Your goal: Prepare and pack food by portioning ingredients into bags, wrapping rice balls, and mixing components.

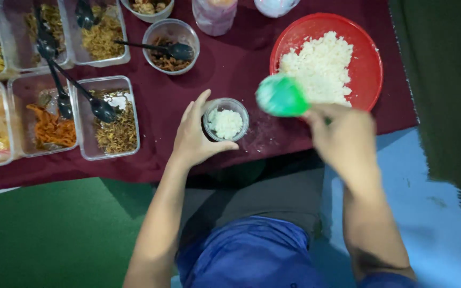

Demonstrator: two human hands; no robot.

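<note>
Rice plate [366, 64], red, sits on maroon cloth [230, 69] up-right of the cup [225, 119]. Cup, small & clear w/ some rice in it, lies just left of green scoop [282, 96], between both hands. Left hand [196, 136] curls round cup's left side, thumb under rim, fingers partly spread. Right hand [342, 136] grips scoop handle, bowl pointing up-left twd cup. Scoop & right hand blurred; grip details unclear. Side trays [110, 117] at left cut off.

Single head view, straight down, close over maroon cloth [230, 74]
</note>
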